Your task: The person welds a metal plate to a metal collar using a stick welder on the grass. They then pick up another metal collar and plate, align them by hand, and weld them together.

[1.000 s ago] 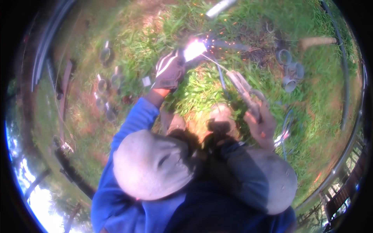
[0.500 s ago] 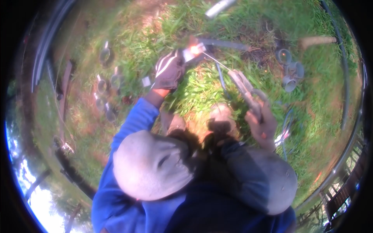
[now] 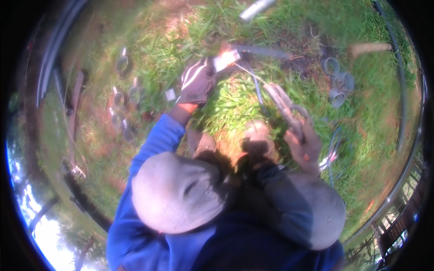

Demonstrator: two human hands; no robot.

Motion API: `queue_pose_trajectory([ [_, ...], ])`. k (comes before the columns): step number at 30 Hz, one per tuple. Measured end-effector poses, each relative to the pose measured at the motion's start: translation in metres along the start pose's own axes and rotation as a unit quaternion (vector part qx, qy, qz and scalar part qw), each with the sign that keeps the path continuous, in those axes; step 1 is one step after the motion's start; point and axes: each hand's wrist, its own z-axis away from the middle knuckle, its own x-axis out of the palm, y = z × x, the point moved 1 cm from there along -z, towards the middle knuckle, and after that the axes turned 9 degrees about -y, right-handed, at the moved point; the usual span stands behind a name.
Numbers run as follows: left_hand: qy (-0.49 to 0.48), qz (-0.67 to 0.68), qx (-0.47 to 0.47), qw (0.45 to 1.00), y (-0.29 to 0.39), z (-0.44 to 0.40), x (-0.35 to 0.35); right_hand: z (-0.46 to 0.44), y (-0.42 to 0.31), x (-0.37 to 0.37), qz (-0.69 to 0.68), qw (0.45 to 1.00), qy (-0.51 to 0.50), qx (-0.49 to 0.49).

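Note:
My left hand, in a dark glove with white stripes, is closed on a small metal piece above the grass. A bright white glow covers part of this piece, so its exact shape is hard to make out. In my bare right hand is a welding electrode holder, gripped by its handle. A thin welding rod runs from its jaws up and left, with its tip at the glowing metal. A flat metal bar lies just beyond the piece.
Several short pipe rings with tabs lie on the grass at left. More pipe rings are grouped at right. A pale pipe lies at the top, a wooden handle at upper right. Blue cable lies beside my right hand.
The welding rod and holder have shifted slightly left and up, the rod's tip now nearer the metal's edge. The glow on the piece is whiter and wider. My left hand stays almost still.

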Motion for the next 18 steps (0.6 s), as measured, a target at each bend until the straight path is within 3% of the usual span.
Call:
queue_pose_trajectory([
  [2, -0.03, -0.076, -0.005, 0.997, 0.017, 0.004, -0.006, 0.0, 0.008, 0.003, 0.004, 0.999, 0.009, -0.038],
  [5, 0.025, -0.026, 0.139, 0.99, 0.049, 0.018, -0.018, -0.004, 0.011, 0.006, -0.098, 0.986, -0.033, -0.134],
  [8, 0.138, -0.182, 0.269, 0.936, 0.043, 0.013, -0.021, -0.004, 0.007, 0.002, -0.034, 0.999, -0.028, -0.017],
  [11, 0.111, -0.214, 0.189, 0.952, 0.04, 0.012, -0.017, -0.004, 0.002, -0.001, 0.009, 0.998, -0.024, 0.063],
  [14, 0.105, -0.178, 0.141, 0.968, 0.026, 0.006, -0.008, -0.005, -0.001, -0.001, -0.007, 0.997, -0.021, 0.075],
  [17, 0.067, -0.122, 0.142, 0.98, -0.009, -0.005, 0.004, -0.005, -0.004, -0.002, 0.014, 0.997, -0.027, 0.076],
  [18, 0.031, -0.037, 0.087, 0.995, -0.026, -0.01, 0.011, -0.005, -0.004, -0.002, 0.011, 0.997, -0.024, 0.074],
])
